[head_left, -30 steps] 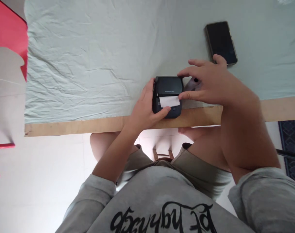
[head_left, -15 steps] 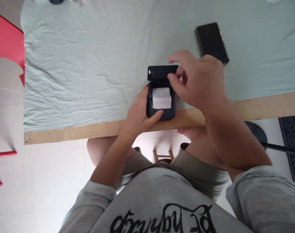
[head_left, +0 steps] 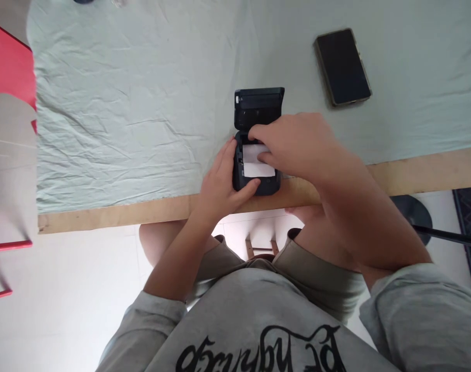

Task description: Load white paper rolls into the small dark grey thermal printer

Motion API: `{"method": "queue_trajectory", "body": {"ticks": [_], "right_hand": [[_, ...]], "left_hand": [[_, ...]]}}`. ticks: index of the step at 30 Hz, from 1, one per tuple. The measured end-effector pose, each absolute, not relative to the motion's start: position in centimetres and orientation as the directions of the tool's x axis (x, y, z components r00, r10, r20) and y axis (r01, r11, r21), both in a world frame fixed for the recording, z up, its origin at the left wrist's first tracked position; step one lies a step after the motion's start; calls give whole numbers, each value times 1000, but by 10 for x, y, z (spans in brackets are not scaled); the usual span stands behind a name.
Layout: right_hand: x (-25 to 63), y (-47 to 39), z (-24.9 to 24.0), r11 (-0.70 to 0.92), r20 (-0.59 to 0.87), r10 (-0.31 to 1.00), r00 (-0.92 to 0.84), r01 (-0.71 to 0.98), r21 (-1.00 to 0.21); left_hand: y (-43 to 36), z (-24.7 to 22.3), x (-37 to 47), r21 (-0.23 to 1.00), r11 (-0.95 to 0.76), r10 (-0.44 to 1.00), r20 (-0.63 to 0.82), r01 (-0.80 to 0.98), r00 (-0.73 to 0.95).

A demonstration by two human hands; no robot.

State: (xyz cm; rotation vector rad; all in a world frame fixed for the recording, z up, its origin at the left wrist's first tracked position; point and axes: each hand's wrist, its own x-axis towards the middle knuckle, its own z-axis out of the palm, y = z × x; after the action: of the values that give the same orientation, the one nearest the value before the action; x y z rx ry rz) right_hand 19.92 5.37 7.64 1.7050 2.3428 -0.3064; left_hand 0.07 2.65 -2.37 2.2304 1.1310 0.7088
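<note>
Black printer (head_left: 267,187) lies open, white paper (head_left: 254,168) inside

The printer sits at the centre of the frame, by the table's wooden edge (head_left: 121,214), its lid (head_left: 254,114) raised towards the top. The paper lies in the middle of the body. The left hand (head_left: 221,183) grips the printer's left side, fingers along the flank, thumb over the front. The right hand (head_left: 295,142) reaches in from the right, forefinger and thumb parted, the forefinger near the hinge, the thumb over the paper; whether they pinch any of it, I cannot tell. Around the printer, a creased pale-green cloth (head_left: 142,113) fills the upper frame. A dark phone (head_left: 344,67) lies upper right, well apart from the printer. A red panel (head_left: 8,70) shows at upper left, a dark disc (head_left: 409,213) at the right, and a grey shirt (head_left: 251,315) with black lettering across the bottom.
</note>
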Motion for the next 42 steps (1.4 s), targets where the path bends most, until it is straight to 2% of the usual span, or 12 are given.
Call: {"method": "queue_trajectory", "body": {"ticks": [12, 16, 19, 22, 25, 28, 31, 33, 35, 38, 40, 42], "right_hand": [[194, 59, 80, 343, -324, 877, -355, 934, -98], [202, 57, 84, 293, -312, 894, -321, 947, -135], [219, 52, 88, 262, -226, 913, -339, 913, -313], [240, 47, 90, 207, -38, 943, -330, 674, -710], [258, 46, 87, 31, 31, 999, -5, 244, -969], [274, 50, 77, -27, -75, 948, 308, -156, -987], [289, 52, 58, 25, -115, 909, 400, -327, -945], [298, 52, 41, 7, -140, 889, 435, -320, -948], [304, 51, 24, -27, -132, 853, 505, -210, -977], [309, 46, 2, -97, 8, 848, 530, 170, -981], [312, 42, -7, -78, 134, 905, 405, 465, -882], [314, 38, -10, 13, 247, 933, 262, 661, -750]], "left_hand": [[27, -26, -1, 668, -515, 828, 225, 538, 513], [27, -26, -1, 664, -511, 829, 212, 546, 518], [28, -26, -1, 665, -509, 828, 205, 546, 522], [28, -23, 0, 669, -500, 833, 197, 550, 517], [28, -20, 2, 672, -479, 840, 165, 564, 517], [27, -18, 3, 670, -456, 852, 136, 586, 506], [27, -18, 3, 668, -453, 855, 138, 590, 501], [28, -19, 3, 666, -459, 854, 147, 588, 499], [28, -20, 3, 662, -466, 853, 158, 588, 498], [28, -20, 3, 654, -471, 854, 170, 592, 492], [28, -19, 3, 650, -471, 856, 173, 596, 488], [28, -18, 3, 648, -466, 859, 167, 603, 484]]}}
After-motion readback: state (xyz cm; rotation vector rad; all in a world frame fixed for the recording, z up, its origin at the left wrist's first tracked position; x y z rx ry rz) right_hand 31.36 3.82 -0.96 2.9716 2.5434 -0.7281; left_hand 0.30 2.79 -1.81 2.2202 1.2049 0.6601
